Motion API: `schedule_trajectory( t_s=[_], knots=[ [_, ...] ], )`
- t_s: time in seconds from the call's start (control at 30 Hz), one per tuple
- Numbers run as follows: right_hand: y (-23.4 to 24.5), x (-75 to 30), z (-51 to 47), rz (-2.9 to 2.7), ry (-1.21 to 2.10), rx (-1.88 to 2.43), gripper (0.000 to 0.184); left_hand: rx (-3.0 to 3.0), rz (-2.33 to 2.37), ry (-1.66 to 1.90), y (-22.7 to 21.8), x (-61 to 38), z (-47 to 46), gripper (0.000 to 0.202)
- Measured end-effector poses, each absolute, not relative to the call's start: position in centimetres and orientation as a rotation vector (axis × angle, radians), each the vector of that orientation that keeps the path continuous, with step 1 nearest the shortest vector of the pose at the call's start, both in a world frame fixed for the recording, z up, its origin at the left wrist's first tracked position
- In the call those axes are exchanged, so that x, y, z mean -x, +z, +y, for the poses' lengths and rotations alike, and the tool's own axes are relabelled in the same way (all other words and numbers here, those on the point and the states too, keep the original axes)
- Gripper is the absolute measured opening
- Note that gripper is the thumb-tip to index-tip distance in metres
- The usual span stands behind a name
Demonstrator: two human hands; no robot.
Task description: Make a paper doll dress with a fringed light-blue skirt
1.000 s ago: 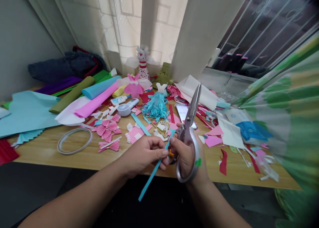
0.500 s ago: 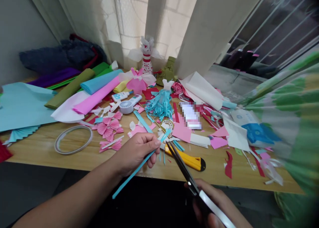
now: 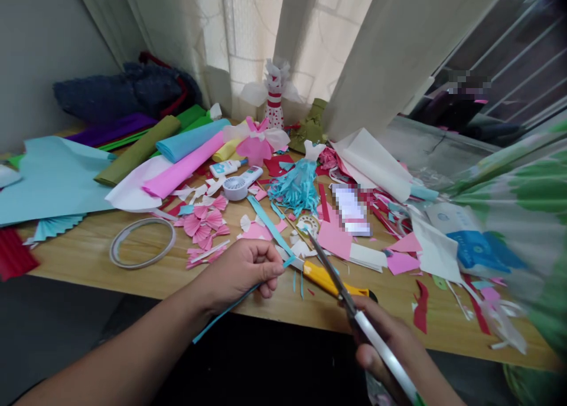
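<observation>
My left hand (image 3: 239,273) pinches a thin blue paper strip (image 3: 225,311) that runs past my fingers toward the table's front edge. My right hand (image 3: 381,347) grips a pair of long steel scissors (image 3: 361,317), with their narrow blades pointing up and left. The blade tips lie over a yellow utility knife (image 3: 328,281) on the tabletop, a little to the right of the strip's upper end. The scissors do not touch the strip. Part of the knife is hidden behind the scissors and my right hand.
The wooden table (image 3: 80,255) is strewn with paper scraps, pink paper fans (image 3: 201,221), a blue paper-fringe dress (image 3: 295,187), rolled crepe paper (image 3: 190,140), and a tape roll (image 3: 142,243). Green patterned fabric (image 3: 522,217) intrudes at right; curtains hang behind.
My right hand has moved down and right with the scissors, away from the left hand, uncovering the yellow knife. The left hand keeps the strip, now lower and shorter-looking. The view has shifted slightly.
</observation>
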State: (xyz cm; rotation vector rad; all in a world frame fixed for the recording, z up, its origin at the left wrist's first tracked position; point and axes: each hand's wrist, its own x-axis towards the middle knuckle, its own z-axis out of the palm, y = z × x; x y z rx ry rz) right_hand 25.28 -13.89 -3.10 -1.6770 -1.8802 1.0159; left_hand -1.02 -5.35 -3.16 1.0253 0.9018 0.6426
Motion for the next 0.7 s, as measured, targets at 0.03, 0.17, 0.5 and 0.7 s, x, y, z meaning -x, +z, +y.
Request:
schedule_trajectory(
  t_s=[0.03,0.17,0.5,0.7],
  knots=[
    [-2.8,-25.9,-13.6,-1.924,0.918,1.738,0.062,-1.021,0.920,0.648,-3.2,1.1,-5.3,0.020],
    [-1.2,-29.6,-12.6,-2.063,0.744,1.952,0.050,-1.072,1.047,0.730,-2.6,2.4,-4.3,0.034],
    [-3.0,-40.8,-10.1,-1.674,0.066,2.710,0.057,-1.572,1.362,0.859,-1.2,4.4,-1.5,0.029],
    [-4.3,-40.8,-8.4,-1.723,-0.026,2.777,0.052,-1.274,1.130,0.781,-1.7,0.5,-1.6,0.038]
  ],
)
